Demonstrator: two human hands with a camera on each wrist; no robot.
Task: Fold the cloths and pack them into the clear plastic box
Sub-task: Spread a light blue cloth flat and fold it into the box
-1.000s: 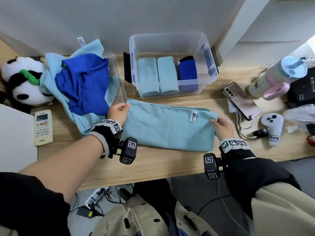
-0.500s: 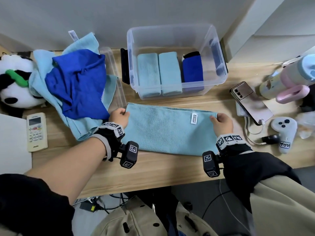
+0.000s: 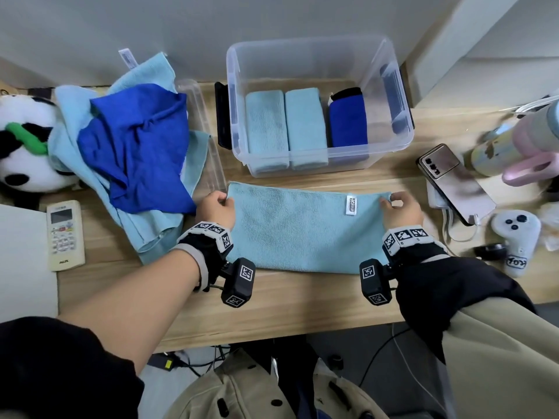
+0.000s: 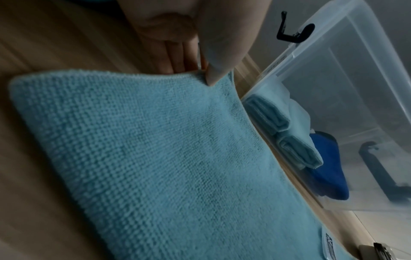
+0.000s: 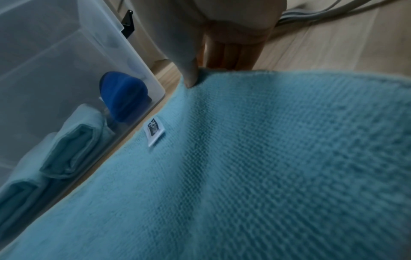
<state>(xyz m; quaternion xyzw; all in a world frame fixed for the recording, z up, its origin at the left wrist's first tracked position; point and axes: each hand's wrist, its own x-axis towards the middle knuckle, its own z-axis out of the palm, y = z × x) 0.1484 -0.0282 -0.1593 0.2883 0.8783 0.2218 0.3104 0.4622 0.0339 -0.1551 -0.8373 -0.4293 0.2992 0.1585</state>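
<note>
A light blue cloth (image 3: 302, 231) lies flat on the wooden desk, folded into a long strip with a white tag near its far right corner. My left hand (image 3: 222, 204) pinches its far left corner (image 4: 209, 77) between thumb and fingers. My right hand (image 3: 393, 201) pinches the far right corner (image 5: 193, 77) the same way. Just behind the cloth stands the clear plastic box (image 3: 402, 140). Two folded light blue cloths (image 3: 284, 125) and one dark blue cloth (image 3: 348, 122) stand side by side inside it.
A heap of light blue and dark blue cloths (image 3: 133, 143) lies at the left over the box lid (image 3: 205, 131). A panda toy (image 3: 21, 146) and remote (image 3: 65, 234) sit further left. A phone (image 3: 453, 179), bottle (image 3: 514, 146) and white controller (image 3: 517, 237) crowd the right.
Both hands have slid from the cloth's short ends up to its far corners and now pinch them. The view has tilted down and closer.
</note>
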